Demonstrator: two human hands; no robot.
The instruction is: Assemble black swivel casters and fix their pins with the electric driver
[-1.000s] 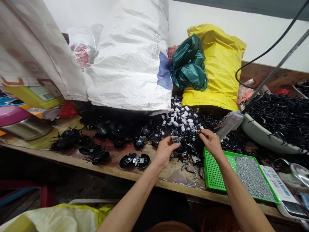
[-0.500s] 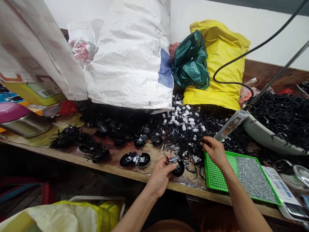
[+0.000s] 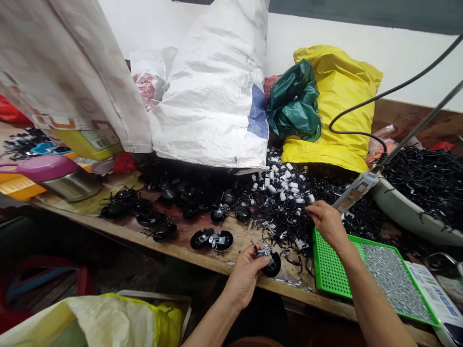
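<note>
A long wooden tabletop (image 3: 231,262) runs across the view, with a big white woven sack (image 3: 213,96) and a yellow bag (image 3: 336,86) slumped at its back. To the right, a wide grey bowl (image 3: 398,217) brims with tangled black pieces, and a green tray (image 3: 327,270) holds a layer of tiny silver parts (image 3: 392,282). A loose heap of black pieces (image 3: 282,221), dotted with white bits (image 3: 282,183), spreads across the middle.

Much looks left to do: the bowl and heap are full, while only some black wheels (image 3: 162,231) lie assembled-looking at the left, a pair with silver fittings (image 3: 211,239) nearest the hands.

The left hand (image 3: 246,277) is at the front edge of the tabletop, its fingers (image 3: 253,262) closed narrowly on a small silver bracket (image 3: 265,250). A black wheel (image 3: 272,265) sits just below, touching the hand. The bracket's long axis lies roughly level, pointing toward the right hand, though it is too small to read exactly. The right hand (image 3: 327,224) reaches over the heap's edge above the tray, fingers narrowed; whether they hold anything, I cannot tell
</note>
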